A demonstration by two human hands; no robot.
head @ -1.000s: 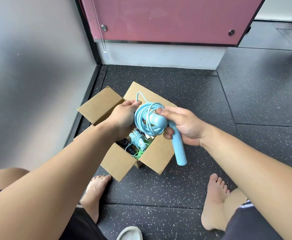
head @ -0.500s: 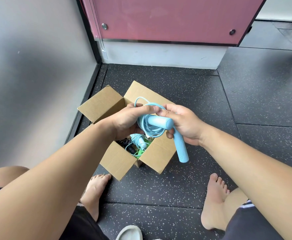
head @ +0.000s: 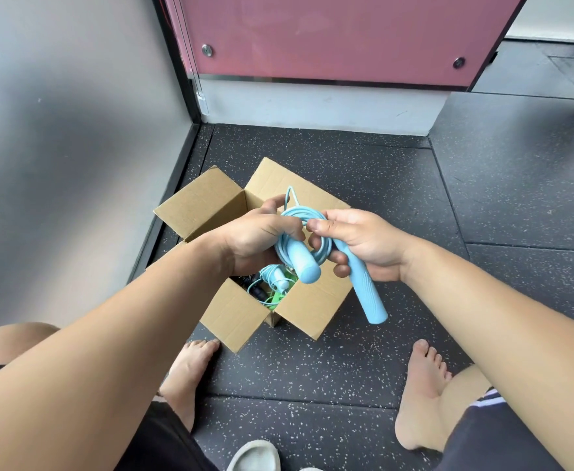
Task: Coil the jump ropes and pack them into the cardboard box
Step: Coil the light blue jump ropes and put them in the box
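A light blue jump rope [head: 367, 287], its cord wound into a coil, is held above the open cardboard box [head: 238, 314] on the floor. My left hand [head: 255, 239] grips the coil and one blue handle, which points down toward the box. My right hand [head: 360, 243] grips the other handle, its end sticking out to the lower right, with the thumb pressing on the cord. Inside the box lie other coiled ropes [head: 272, 283] in light blue, green and black.
The box stands in a corner, with a grey wall [head: 68, 147] to the left and a pink panel [head: 329, 35] behind. My bare feet [head: 190, 372] stand on the speckled black floor mats just in front of the box. A white slipper [head: 255, 457] lies at the bottom edge.
The first handle has swung from pointing right to pointing down at the box, and my left hand has closed further over the coil. The coil has tilted flatter.
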